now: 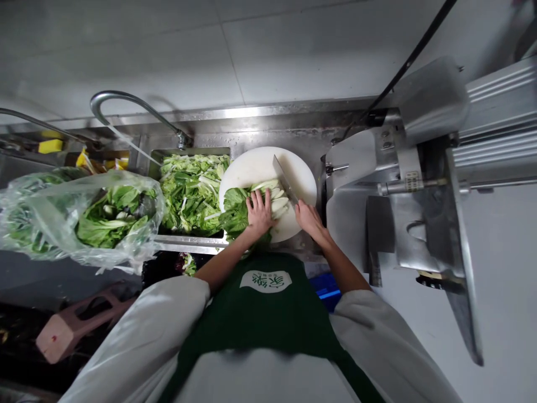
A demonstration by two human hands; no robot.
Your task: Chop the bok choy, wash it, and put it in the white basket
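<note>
A round white cutting board point(245, 166) lies on the steel counter. Several leafy greens point(235, 210) rest on it, their pale stems toward the right. My left hand point(260, 212) lies on top of the greens with its fingers spread, pressing on them. In my right hand point(308, 217) is the handle of a knife point(285, 179), the fingers wrapped round it. The blade points up and to the left, beside the stem ends. Left of the board, a sink basin point(226, 152) is filled with cut greens point(191, 193).
A clear plastic bag point(138, 224) of whole greens sits at the left. Behind the basin curves a faucet point(126, 96). A metal slicing machine point(352, 162) stands close on the right, with a cleaver point(380, 224) on it. A pink stool point(62, 336) is lower left.
</note>
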